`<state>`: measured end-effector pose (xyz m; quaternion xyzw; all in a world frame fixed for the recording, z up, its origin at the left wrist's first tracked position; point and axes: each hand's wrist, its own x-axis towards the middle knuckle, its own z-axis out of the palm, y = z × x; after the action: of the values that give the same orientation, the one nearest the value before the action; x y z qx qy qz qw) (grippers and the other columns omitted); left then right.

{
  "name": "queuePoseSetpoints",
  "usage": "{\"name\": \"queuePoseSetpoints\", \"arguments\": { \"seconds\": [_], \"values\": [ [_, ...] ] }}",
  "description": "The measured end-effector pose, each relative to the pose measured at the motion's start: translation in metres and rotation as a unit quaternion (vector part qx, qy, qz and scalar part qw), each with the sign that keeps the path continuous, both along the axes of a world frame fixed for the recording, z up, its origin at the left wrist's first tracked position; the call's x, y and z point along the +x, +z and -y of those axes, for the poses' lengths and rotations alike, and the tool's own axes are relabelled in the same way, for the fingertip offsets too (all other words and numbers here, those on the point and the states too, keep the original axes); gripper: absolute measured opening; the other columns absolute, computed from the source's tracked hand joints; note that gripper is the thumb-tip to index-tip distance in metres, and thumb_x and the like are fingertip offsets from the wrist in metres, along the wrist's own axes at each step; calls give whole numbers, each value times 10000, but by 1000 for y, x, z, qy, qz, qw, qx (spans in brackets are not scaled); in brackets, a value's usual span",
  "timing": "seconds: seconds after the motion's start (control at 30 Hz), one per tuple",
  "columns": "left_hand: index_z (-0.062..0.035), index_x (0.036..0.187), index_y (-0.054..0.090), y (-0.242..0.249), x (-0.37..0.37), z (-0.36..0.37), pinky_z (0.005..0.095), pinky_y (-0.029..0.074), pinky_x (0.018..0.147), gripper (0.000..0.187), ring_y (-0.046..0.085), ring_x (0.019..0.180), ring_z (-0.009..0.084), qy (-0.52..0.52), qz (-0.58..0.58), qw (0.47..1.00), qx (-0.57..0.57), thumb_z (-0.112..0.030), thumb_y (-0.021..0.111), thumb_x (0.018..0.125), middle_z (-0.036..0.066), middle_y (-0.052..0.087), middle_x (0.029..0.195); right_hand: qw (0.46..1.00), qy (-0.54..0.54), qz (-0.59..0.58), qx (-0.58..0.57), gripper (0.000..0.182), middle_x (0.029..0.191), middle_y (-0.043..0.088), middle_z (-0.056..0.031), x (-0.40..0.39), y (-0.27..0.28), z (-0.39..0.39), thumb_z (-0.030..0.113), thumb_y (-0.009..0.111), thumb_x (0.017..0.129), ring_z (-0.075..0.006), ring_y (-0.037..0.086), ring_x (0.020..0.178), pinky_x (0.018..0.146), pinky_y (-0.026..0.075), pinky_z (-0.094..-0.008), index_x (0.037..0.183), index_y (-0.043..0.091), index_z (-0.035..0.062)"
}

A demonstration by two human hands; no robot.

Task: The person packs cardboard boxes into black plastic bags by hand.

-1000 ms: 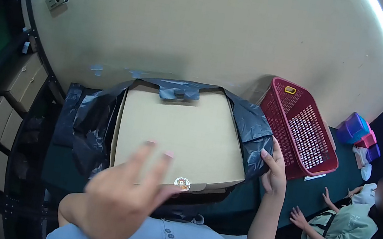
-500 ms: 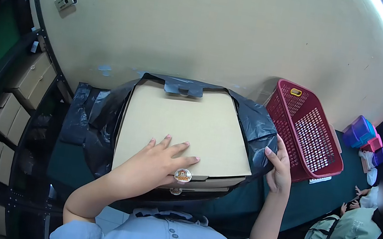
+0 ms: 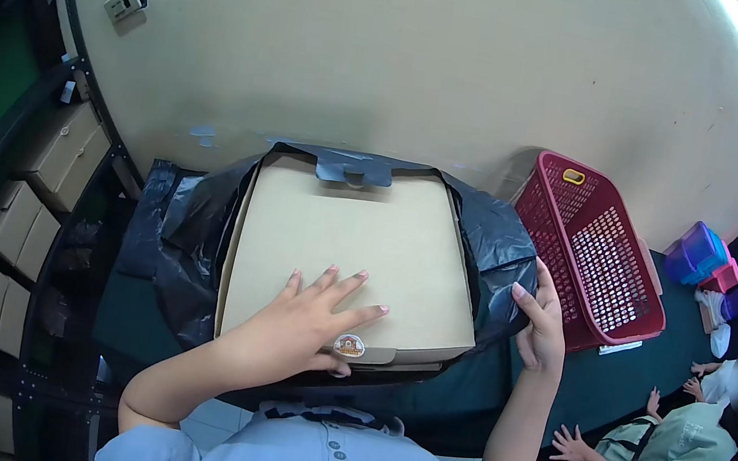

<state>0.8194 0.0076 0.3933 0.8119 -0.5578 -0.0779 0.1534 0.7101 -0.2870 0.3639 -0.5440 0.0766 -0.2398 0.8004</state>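
We have a flat cardboard box lying on the green table, partly inside a black plastic bag whose film is bunched along the box's left side and drawn up around its right side; the bag's handle lies over the far edge of the lid. Our left hand rests palm-down on the near part of the lid, fingers spread and flat, pressing rather than gripping, with the thumb just beside a small round sticker at the near edge. Our right hand is at the box's near right corner, fingers curled around a fold of the bag film there; we judge it a light grasp on the plastic, though the fingertips are hidden behind the fold. To do this well, we judge the left hand should keep the lid pinned flat so the box does not slide or pop open while the right works the film evenly along the side, avoiding a snag on the corner. A red perforated basket stands tilted just right of the bag, not touching our hand. Another person sits at the far right with one hand on the table, well apart from ours.
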Motion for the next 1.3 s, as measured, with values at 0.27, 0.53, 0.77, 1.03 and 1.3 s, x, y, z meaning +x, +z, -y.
{"name": "queuePoseSetpoints", "arguments": {
  "seconds": [0.27,0.53,0.77,1.03,1.3],
  "values": [
    [-237,1319,451,7,4,-3,587,276,1023,477,299,1296,436,-13,5,1000,11,-318,566,863,142,351,1409,1000,-8,-1,-11,589,1172,529,-113,2,2,-2,-1,633,791,-157,548,1057,919,444,-283,1308,352,-31],
    [-246,1317,453,6,7,-3,562,289,1028,459,314,1291,428,-23,-5,1000,17,-329,545,875,148,382,1386,1000,3,-5,-5,593,1191,517,-110,2,3,-1,-6,639,789,-156,525,1085,943,422,-289,1309,356,-29],
    [-255,1329,439,-8,6,0,585,300,1008,468,309,1288,434,-34,16,998,43,-351,532,881,140,338,1417,1000,-1,-4,-12,584,1173,538,-100,4,3,-2,0,640,793,-143,534,1071,933,422,-276,1305,361,-23],
    [-378,1379,337,-46,-14,-9,618,287,990,653,350,1266,422,-23,189,982,-6,-519,568,784,103,316,1439,999,-36,-25,-11,564,1187,532,-103,1,1,-7,21,625,814,-156,533,1078,944,411,-287,1310,358,-23],
    [-444,1373,313,-76,-22,-20,634,153,1043,633,351,1277,407,5,396,918,-4,-556,535,790,37,294,1458,999,-27,-36,-20,520,1190,533,-121,7,-10,-3,81,600,845,-171,559,1055,916,449,-295,1297,373,-42]
  ]
}}
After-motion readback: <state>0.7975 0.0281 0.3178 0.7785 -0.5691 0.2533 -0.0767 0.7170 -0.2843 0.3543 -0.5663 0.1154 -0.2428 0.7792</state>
